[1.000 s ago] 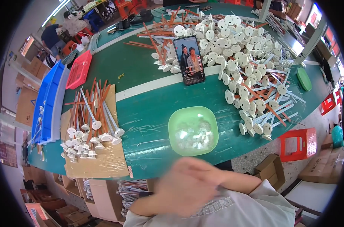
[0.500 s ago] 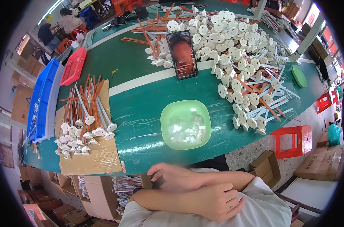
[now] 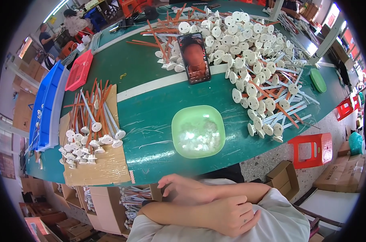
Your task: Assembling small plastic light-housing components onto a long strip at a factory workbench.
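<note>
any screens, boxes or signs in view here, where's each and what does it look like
Phone: propped upright on the green table, beyond the green bowl; black slab, lit screen showing a picture.
Cardboard boxes: on the floor right of the table, near the red stool; brown, flaps open.
Cardboard sheet: table's left near edge; flat, brown, under white-and-orange parts.

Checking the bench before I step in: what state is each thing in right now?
Left hand: empty, resting on the right forearm.
Right hand: empty, fingers spread, off the table.
Green bowl: upright, holding small clear pieces.
Phone: propped up, screen lit.
Red stool: upright on the floor.
</note>
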A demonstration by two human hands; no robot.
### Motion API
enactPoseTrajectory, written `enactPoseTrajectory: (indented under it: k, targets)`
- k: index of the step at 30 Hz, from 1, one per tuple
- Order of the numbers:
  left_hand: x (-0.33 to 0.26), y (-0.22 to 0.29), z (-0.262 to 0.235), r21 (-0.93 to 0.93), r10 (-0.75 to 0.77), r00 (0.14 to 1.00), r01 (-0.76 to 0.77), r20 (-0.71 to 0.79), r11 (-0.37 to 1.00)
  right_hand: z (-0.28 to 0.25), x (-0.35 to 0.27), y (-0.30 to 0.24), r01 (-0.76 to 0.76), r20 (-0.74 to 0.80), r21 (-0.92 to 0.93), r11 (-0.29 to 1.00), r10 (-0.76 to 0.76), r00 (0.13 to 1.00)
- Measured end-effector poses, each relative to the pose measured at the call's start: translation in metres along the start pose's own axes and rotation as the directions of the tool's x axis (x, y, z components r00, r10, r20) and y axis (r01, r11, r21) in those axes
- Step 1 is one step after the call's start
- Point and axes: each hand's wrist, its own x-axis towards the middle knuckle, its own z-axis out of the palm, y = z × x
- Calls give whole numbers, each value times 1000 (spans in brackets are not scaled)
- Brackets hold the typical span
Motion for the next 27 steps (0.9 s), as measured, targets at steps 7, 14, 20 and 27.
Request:
enactPoseTrajectory:
  k: [7,14,20,27]
  targets:
    - [-1,1,-2,-14,-4,1000,4,-15,1000,-5,0,2,11,75,158,987,-23,997]
    - [16,-2,-18,42,11,999,-12,34,999,-3,-3,5,4,110,202,979,-26,994]
    - [17,-7,-17,30,18,999,-19,45,999,-3,-1,-1,-9,-94,152,988,24,995]
    - [15,-6,-20,18,41,999,-41,2,999,-1,-20,-22,42,-6,157,987,-41,999]
